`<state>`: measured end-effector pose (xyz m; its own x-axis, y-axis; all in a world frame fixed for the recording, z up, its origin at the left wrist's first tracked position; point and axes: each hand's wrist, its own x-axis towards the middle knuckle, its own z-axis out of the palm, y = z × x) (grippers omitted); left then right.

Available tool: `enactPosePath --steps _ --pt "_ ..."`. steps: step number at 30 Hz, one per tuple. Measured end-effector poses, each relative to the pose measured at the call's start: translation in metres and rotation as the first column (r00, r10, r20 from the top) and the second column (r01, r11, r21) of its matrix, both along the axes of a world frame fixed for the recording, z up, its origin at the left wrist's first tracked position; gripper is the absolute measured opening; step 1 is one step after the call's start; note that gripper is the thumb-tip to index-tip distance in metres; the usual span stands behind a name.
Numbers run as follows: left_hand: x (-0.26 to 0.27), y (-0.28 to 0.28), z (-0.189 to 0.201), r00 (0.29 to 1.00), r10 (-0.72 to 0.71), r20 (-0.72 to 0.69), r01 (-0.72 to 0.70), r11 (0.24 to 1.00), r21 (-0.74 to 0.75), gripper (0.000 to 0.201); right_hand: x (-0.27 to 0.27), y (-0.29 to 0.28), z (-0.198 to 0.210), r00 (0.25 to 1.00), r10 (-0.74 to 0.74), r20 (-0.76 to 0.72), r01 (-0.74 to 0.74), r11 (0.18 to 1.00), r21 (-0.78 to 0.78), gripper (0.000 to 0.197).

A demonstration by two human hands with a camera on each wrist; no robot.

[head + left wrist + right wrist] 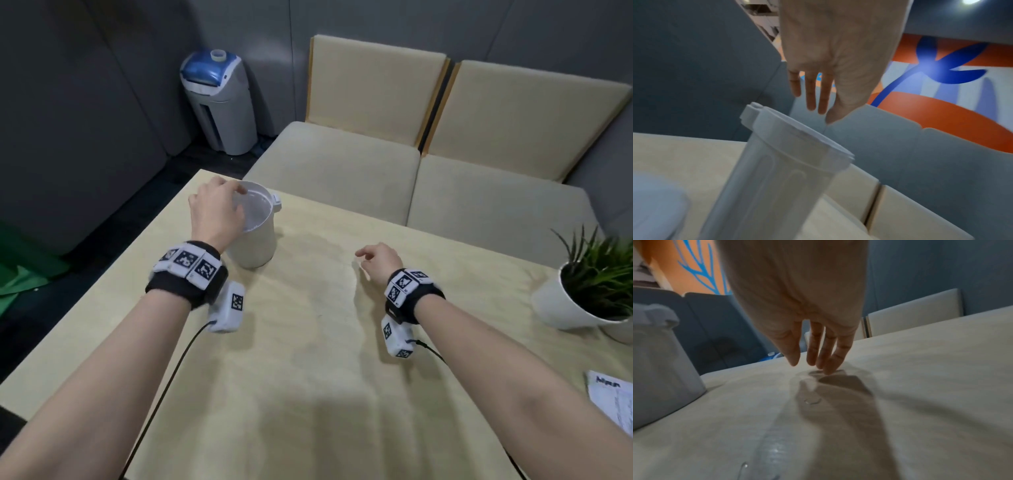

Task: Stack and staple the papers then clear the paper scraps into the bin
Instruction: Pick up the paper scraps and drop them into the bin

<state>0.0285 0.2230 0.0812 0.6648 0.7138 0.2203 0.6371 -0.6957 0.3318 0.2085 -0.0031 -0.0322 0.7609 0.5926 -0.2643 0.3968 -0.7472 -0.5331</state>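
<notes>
Bin [253, 236] stands far left on the counter [308, 377], likely light, stiff plastic, best gripped at the rim; left hand [214, 209] hovers loosely spread over it holding nothing, right hand [380, 258] relaxed, empty; papers [613, 401] near right.

1. A pale wood-grain table [308, 359] spreads beneath both hands and toward the viewer.
2. Beyond the hands, past the table's far edge, two cream upholstered bench seats [342, 164] stand side by side, their cushioned backrests [373, 82] edged in tan wood.
3. Dark grey panelled walls [68, 102] rise behind the seats and off to the left of the left hand.
4. In the far-left corner stands a grey floor-standing water dispenser with a blue top [219, 99], on a dark floor.
5. A green surface [17, 274] lies low at the left.
6. An orange wall mural with blue branching lines [941, 68] shows high beyond the fingers in the left wrist view, with a bright ceiling light [970, 1] above it.
</notes>
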Motion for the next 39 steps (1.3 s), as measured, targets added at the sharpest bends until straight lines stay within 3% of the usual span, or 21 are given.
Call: enactPosePath --steps 2,5,10,13,16,19,21,24,27,31,35,39 --pt "-0.003 -0.019 -0.002 0.996 -0.075 0.056 0.073 0.996 0.053 0.027 -0.002 0.012 -0.003 0.984 0.16 0.083 -0.156 0.986 -0.058 0.038" --pt "-0.012 -0.06 -0.021 0.97 -0.216 0.109 0.215 0.976 0.019 0.017 -0.008 0.019 -0.009 0.922 0.375 0.098 -0.349 0.913 -0.209 0.042" --pt "-0.027 -0.122 -0.091 0.936 -0.343 -0.08 0.313 0.914 -0.259 0.021 -0.033 -0.017 -0.023 0.902 0.406 0.148 -0.364 0.898 -0.246 0.041" --pt "-0.028 -0.148 -0.115 0.899 -0.391 -0.196 0.335 0.904 -0.266 0.03 -0.06 -0.064 -0.027 0.886 0.444 0.133 -0.4 0.877 -0.265 0.05" --pt "-0.027 -0.159 -0.128 0.883 -0.399 -0.248 0.345 0.909 -0.236 0.03 -0.077 -0.094 -0.025 0.924 0.354 0.148 -0.338 0.933 -0.121 0.048" --pt "-0.026 -0.159 -0.138 0.921 -0.345 -0.182 0.283 0.912 -0.296 0.029 -0.07 -0.092 -0.026 0.996 -0.018 0.088 0.007 0.991 0.134 0.037" --pt "-0.024 -0.156 -0.14 0.956 -0.273 -0.111 0.215 0.903 -0.371 0.03 -0.061 -0.084 -0.029 0.989 -0.148 0.026 0.142 0.977 0.156 0.027" --pt "-0.02 -0.15 -0.139 0.985 -0.166 -0.048 0.124 0.873 -0.471 0.025 -0.054 -0.075 -0.028 0.993 -0.113 -0.021 0.114 0.99 0.081 0.02" --pt "-0.018 -0.147 -0.139 0.983 -0.172 -0.062 0.122 0.868 -0.482 0.014 -0.051 -0.072 -0.027 0.999 -0.028 0.014 0.028 0.999 0.015 0.016" --pt "-0.011 -0.144 -0.14 0.981 -0.169 -0.096 0.102 0.868 -0.485 0.004 -0.047 -0.073 -0.027 0.996 -0.061 0.066 0.06 0.998 0.015 0.008" --pt "-0.006 -0.142 -0.137 0.968 -0.193 -0.157 0.098 0.875 -0.475 0.004 -0.048 -0.079 -0.028 0.989 -0.006 0.148 0.011 0.999 -0.035 0.013" --pt "-0.004 -0.14 -0.133 0.938 -0.265 -0.224 0.135 0.874 -0.466 0.005 -0.052 -0.076 -0.026 0.967 0.122 0.226 -0.073 0.974 -0.213 0.021"
